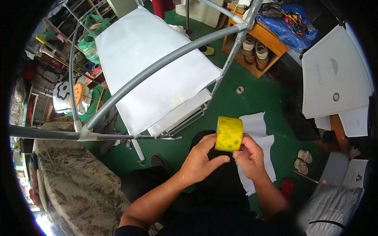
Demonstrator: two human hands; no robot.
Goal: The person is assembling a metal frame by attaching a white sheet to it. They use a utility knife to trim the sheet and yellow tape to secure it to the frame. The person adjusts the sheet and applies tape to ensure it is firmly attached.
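Note:
A wide roll of yellow tape (229, 134) with green marks is held up over my lap, between my two hands. My left hand (202, 159) grips it at its left end; the fingers go behind the roll and the thumb points right, just below it. On the other side my right hand (251, 158) is closed at the roll's lower right edge, thumb and fingertips pinched together there. Whether a loose tape end lies in that pinch is too small to see. White sheets of paper (258, 147) lie on the floor beyond and under my right hand.
A grey tube frame (165, 63) stands ahead, with white padded sheeting (145, 43) inside it. Shoes (255, 51) fill a wooden shelf (275, 44) at the far right. A camouflage-covered couch (75, 177) is at left. On the green floor lies a small empty-cored roll (239, 90).

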